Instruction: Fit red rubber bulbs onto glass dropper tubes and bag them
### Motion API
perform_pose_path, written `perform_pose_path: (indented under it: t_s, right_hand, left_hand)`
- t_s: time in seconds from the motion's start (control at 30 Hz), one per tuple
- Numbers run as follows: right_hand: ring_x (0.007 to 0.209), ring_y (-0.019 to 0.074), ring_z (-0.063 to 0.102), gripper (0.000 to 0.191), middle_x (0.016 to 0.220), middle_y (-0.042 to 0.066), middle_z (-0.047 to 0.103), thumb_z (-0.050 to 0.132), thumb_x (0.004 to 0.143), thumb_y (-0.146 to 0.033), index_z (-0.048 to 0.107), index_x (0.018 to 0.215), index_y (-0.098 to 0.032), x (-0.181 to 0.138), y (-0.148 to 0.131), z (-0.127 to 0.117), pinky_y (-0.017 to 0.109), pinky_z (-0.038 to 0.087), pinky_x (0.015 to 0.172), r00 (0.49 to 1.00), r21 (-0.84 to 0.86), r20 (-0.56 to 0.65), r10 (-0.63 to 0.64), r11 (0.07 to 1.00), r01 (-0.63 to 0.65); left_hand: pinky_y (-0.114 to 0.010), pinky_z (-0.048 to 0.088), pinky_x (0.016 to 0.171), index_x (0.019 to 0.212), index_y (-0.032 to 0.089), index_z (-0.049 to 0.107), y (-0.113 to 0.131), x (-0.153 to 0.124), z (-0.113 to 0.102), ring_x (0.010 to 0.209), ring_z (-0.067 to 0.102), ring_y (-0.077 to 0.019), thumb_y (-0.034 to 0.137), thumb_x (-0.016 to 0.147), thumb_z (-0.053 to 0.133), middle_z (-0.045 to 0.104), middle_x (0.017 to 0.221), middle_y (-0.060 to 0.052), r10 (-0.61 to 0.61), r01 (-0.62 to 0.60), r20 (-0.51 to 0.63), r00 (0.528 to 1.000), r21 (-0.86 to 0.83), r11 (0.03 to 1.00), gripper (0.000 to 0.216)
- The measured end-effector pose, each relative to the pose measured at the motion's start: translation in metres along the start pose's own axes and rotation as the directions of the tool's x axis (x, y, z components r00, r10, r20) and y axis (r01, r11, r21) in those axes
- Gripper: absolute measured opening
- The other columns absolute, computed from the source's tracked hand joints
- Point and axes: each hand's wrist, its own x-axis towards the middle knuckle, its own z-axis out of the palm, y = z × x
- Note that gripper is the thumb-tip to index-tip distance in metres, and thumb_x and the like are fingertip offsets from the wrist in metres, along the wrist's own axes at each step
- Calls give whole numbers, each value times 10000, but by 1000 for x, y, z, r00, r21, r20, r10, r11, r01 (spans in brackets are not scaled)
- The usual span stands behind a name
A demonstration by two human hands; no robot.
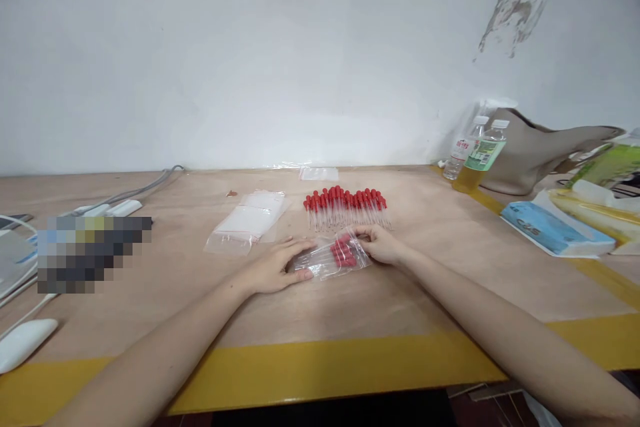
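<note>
A clear plastic bag [320, 263] lies on the table between my two hands, with several red-bulbed droppers [343, 252] inside it. My left hand [280, 265] holds the bag's left end, thumb on the near side and fingers on the far side. At the other end, beside the red bulbs, my right hand [379, 244] has its fingers closed on the bag's edge. Just beyond the bag lies a row of loose droppers [347, 208], red bulbs pointing away and clear tubes toward me. A stack of flat clear bags [253, 217] rests left of that row.
Another flat bag [319, 174] lies near the wall. Two bottles [480, 155], a grey bag-like object [525, 153] and a blue tissue pack [555, 227] stand or lie at right. Cables [150, 187], a blurred-out object [90, 253] and a white mouse [27, 343] are at left.
</note>
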Motion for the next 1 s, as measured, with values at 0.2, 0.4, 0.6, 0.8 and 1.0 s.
perform_pose_path:
  t_s: [0.2,0.4,0.6,0.8,1.0]
  right_hand:
    - [550,173,584,215,533,8,605,673,577,-358,611,588,-153,6,6,4,275,468,502,946,-130,-324,18,990,-64]
    - [594,153,578,238,568,-2,603,622,634,-392,634,661,-156,5,7,-2,242,456,512,978,-160,-209,-14,987,-20]
    - [310,44,352,253,357,-88,400,561,703,-412,578,693,-159,-4,-8,-7,140,262,310,982,-131,-121,143,979,-159]
    - [293,52,388,334,457,-38,529,530,707,-501,517,682,-168,-2,-4,-1,154,259,268,935,-2,-295,195,979,-205]
    - [637,124,595,245,689,21,643,679,605,-325,597,737,-136,-8,-8,9,224,479,581,982,-19,-149,116,993,-120]
  left_hand:
    - [-386,289,995,1266,253,357,0,0,0,1184,363,-219,464,785,482,438,1269,-40,-6,6,0,1000,16,1000,539]
    - [-390,282,999,1271,256,349,-1,0,1,1197,346,-220,459,784,488,430,1277,-40,6,-6,-2,1000,12,1000,545]
    - [-400,275,1001,1268,256,357,-1,0,1,1208,333,-223,466,786,480,424,1285,-39,1,-1,2,1000,21,1000,540]
    - [-391,296,987,1262,249,370,-2,1,1,1179,370,-220,460,779,494,443,1268,-45,23,-23,-7,1000,32,999,541]
    - [-383,323,968,1257,258,374,1,0,0,1149,405,-214,440,781,501,465,1246,-41,26,-26,-8,1000,-1,1000,526]
